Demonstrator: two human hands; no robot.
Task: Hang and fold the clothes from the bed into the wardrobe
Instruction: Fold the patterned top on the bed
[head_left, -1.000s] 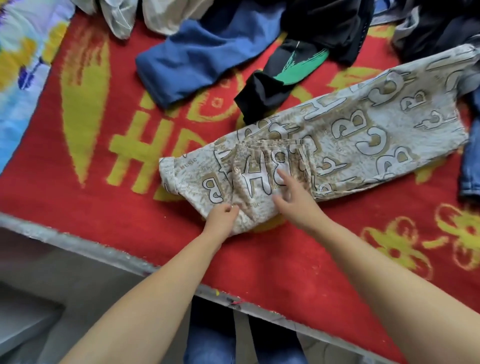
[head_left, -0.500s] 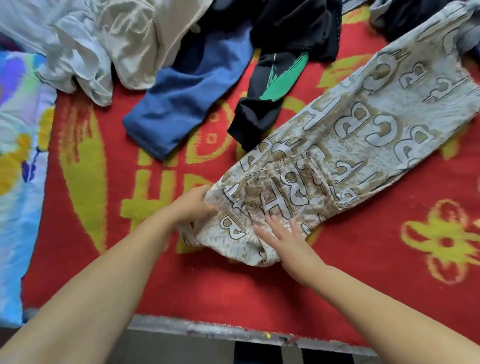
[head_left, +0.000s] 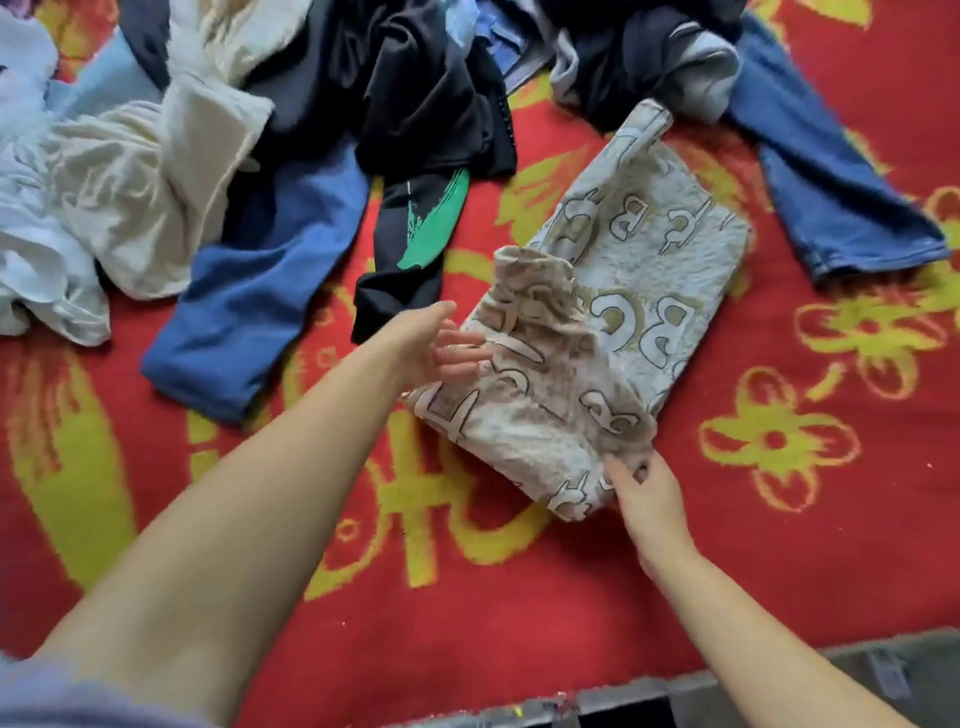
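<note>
Trousers (head_left: 613, 332) lie folded near the bed's (head_left: 779, 571) front edge; left hand (head_left: 431, 345) touches them, fingers straight; right hand (head_left: 649, 493) seemingly pinches their near corner.

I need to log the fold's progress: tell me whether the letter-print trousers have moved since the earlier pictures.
Yes. The letter-print trousers were stretched out long toward the jeans; now they are doubled into a shorter stack, and their far end has drawn back toward the near bed edge.

Woven cloth throughout. The letter-printed trousers (head_left: 613, 332) are matt, slightly fuzzy fabric, beige and grey. The red blanket (head_left: 571, 587) beneath shows a coarse, napped pile with yellow pattern. The blue jeans (head_left: 836, 208) are denim; the cream garment (head_left: 145, 182) is soft, crumpled cloth; the black garment (head_left: 415, 104) has a faint sheen.
</note>
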